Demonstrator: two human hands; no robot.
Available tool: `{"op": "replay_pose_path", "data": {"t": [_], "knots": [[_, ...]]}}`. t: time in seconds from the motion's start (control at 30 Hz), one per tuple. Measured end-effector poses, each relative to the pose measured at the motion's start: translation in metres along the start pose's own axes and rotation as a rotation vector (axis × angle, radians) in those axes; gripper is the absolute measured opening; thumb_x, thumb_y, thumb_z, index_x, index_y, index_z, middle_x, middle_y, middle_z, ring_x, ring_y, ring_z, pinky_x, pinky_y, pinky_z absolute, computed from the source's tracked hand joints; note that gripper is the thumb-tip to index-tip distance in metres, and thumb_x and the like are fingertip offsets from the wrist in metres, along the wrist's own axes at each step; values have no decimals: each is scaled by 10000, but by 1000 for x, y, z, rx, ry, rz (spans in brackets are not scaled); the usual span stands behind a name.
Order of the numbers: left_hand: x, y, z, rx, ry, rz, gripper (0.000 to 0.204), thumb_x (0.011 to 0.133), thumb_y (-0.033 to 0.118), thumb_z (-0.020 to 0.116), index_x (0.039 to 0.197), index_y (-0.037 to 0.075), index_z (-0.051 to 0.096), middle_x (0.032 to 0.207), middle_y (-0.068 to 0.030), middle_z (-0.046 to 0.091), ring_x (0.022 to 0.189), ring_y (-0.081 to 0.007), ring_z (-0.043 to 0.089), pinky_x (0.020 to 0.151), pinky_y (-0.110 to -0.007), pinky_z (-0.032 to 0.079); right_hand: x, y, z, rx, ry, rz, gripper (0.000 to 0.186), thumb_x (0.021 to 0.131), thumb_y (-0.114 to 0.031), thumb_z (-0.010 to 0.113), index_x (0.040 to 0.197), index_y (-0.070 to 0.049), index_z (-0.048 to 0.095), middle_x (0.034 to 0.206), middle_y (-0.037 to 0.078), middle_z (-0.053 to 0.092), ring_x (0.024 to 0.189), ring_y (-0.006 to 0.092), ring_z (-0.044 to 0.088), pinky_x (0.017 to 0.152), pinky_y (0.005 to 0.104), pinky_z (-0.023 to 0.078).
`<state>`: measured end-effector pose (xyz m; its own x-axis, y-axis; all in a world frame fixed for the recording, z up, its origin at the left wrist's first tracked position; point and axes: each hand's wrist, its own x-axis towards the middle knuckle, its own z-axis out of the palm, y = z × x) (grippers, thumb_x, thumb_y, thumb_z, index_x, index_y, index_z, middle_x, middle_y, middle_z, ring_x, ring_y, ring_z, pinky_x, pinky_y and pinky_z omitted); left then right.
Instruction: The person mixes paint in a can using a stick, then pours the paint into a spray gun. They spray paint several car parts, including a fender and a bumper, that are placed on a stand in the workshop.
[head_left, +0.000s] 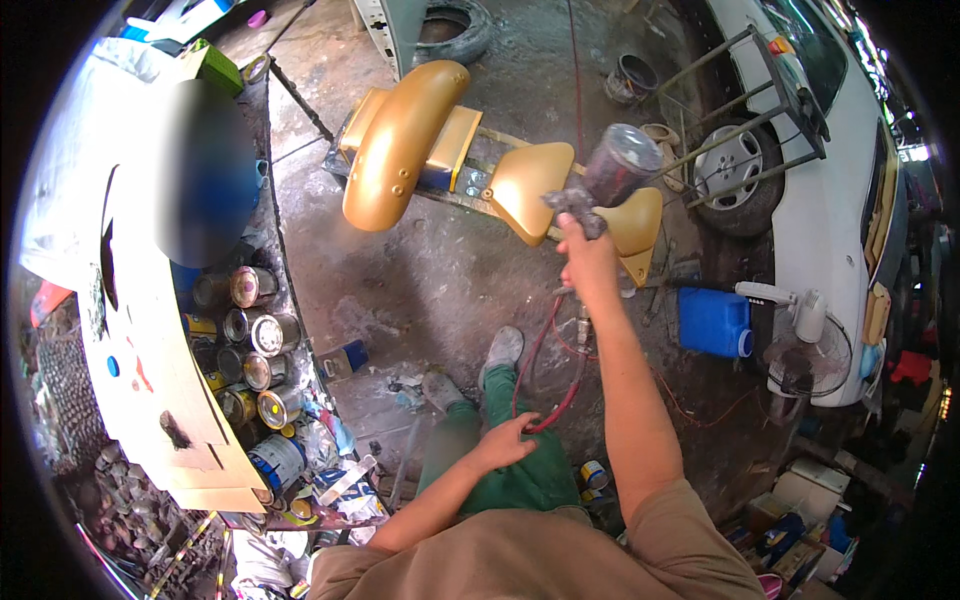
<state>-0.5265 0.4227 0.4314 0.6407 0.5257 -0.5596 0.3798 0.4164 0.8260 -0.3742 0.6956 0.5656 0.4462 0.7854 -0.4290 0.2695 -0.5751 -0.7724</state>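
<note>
My right hand [591, 262] is closed around the handle of a paint spray gun [576, 206], with the arm stretched forward. A dark paint-stained cup [624, 162] sits on the gun. Beneath and beside it lie two gold side panels, one panel [532, 188] left of the gun and another panel [640, 222] partly hidden behind it. Farther left, a curved gold fender [405, 145] rests across the same narrow stand. Near my thigh, my left hand [506, 442] is closed on a red air hose [572, 388], which runs up to the gun.
Paint cans [270, 333] crowd a bench on my left, beside a cardboard sheet [160, 400]. To the right stand a blue jerrycan [714, 322], a fan [808, 350], a metal frame [745, 110] and a white car [830, 200]. A tyre [455, 30] and a bucket [631, 78] are farther off.
</note>
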Motion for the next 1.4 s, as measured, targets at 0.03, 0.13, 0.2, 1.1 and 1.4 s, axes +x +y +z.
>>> {"op": "replay_pose_path", "data": {"t": [0.03,0.13,0.2,1.1,1.4], "knots": [[-2,-5,0,0,-1,-2,661,861,241,683,1464,90,458,1302,-194,644,1230,-358,600,1028,-426,470,-6,0,8,-14,-50,13,437,943,-430,652,991,4,649,757,68,654,437,140,557,379,301,453],[-7,-15,-1,7,-16,-9,658,856,229,679,1461,87,462,1300,-190,646,1230,-359,599,1030,-424,471,-25,2,12,40,-123,-12,416,946,-413,659,973,1,649,757,64,651,417,136,532,378,297,447],[-9,-17,-2,19,-36,-13,662,849,208,674,1464,80,461,1305,-186,645,1233,-364,597,1041,-430,466,-30,8,10,66,-79,2,411,948,-408,662,966,3,648,758,62,646,409,134,520,377,296,443],[-12,-106,-25,176,59,-180,321,937,229,640,1233,103,634,1116,-222,686,1075,-415,649,901,-481,506,-38,125,20,376,347,63,374,963,-350,664,1032,18,668,815,76,688,430,131,544,401,302,411],[-1,-135,-41,387,24,-152,363,917,191,629,1268,98,631,1135,-230,690,1088,-430,644,917,-499,511,-31,156,-3,493,513,154,352,977,-344,645,950,6,634,776,74,630,408,148,515,377,306,395]]}}
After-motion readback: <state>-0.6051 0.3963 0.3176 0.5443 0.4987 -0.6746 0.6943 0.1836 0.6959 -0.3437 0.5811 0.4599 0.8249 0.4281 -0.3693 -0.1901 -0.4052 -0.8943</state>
